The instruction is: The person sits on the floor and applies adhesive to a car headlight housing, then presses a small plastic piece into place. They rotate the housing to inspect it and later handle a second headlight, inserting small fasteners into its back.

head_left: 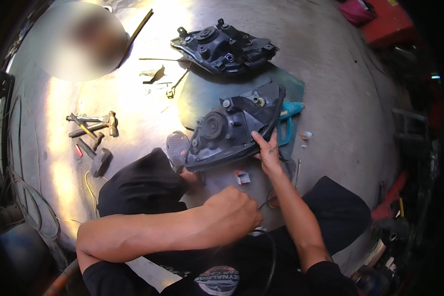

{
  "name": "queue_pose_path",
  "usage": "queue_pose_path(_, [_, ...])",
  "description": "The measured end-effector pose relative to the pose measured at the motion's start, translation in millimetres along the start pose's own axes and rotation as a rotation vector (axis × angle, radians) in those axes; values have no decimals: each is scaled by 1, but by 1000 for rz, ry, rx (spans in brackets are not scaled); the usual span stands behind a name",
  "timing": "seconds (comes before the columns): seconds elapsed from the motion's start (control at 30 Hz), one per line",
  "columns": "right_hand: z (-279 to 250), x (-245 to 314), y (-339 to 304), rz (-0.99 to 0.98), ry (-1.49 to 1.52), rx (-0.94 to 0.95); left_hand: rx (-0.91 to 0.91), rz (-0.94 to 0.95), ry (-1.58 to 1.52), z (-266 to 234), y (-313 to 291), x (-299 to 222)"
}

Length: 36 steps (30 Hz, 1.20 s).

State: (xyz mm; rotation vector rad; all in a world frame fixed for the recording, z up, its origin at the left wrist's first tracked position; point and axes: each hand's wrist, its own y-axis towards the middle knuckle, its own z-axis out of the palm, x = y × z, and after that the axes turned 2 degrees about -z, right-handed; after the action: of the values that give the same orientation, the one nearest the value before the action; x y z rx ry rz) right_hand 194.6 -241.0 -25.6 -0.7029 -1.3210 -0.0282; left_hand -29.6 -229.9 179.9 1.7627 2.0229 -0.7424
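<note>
A black car headlight unit (219,130), its back side with round cap and sockets facing up, is tilted in front of me. My right hand (269,154) grips its near right edge, thumb on top. Closer to my body, my left hand (234,211) is closed in a fist, its palm side hidden; whatever it holds cannot be made out. A dark cable (273,256) runs down beside that fist. Behind the headlight's right end lies a teal heat gun (286,129), partly covered.
Another headlight unit (227,49) lies farther off, by a greenish sheet (192,106). Several hammers (93,126) rest at left, near coiled hoses (32,207). A small white-and-orange box (241,177) sits between my legs. Red equipment (387,24) stands far right.
</note>
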Motion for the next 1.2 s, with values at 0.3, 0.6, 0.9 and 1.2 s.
queue_pose_path(0.3, [-5, -22, 23, -55, -138, -64, 15, 4, 6, -6, -1, 1])
queue_pose_path(0.6, [-20, -33, 30, -31, -110, -89, 49, 11, 22, -3, 6, -2])
queue_pose_path(0.9, [-17, -9, 19, 187, -2, -74, 123, 2, 21, -1, 6, -3])
queue_pose_path(1.2, [-17, -8, 13, 140, 95, 51, 249, 2, 32, 0, 7, -14])
